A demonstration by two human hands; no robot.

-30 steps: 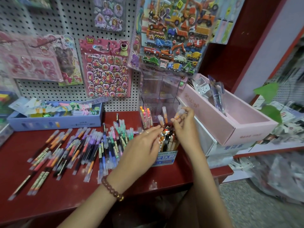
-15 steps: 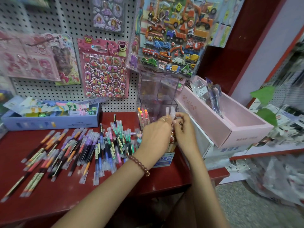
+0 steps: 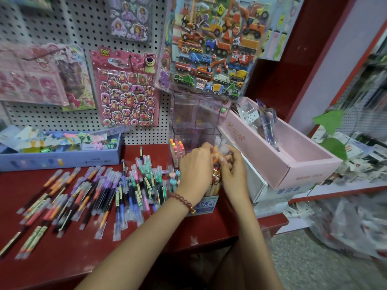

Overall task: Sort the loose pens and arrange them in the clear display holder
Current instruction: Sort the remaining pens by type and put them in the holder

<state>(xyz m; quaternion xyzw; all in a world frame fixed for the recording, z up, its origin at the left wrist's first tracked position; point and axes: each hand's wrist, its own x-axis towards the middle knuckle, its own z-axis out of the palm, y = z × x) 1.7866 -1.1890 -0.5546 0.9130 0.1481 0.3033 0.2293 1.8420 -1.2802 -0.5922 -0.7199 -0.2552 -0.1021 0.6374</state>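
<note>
Clear-capped pens (image 3: 220, 147) are pinched upright between the left hand (image 3: 195, 169) and right hand (image 3: 234, 171), probably to square their ends before dropping them into the holder (image 3: 196, 122) just behind. Leftward, loose pens (image 3: 94, 195) lie grouped by colour on the shelf (image 3: 62, 258), ready for picking.

light: even, soft | blur: right edge smeared | wide-angle edge distortion

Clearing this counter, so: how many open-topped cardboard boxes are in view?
3: the blue box at far left, the pink box at right, and the small pen carton just below the left hand. Blurred shelves at right may hide more.
</note>
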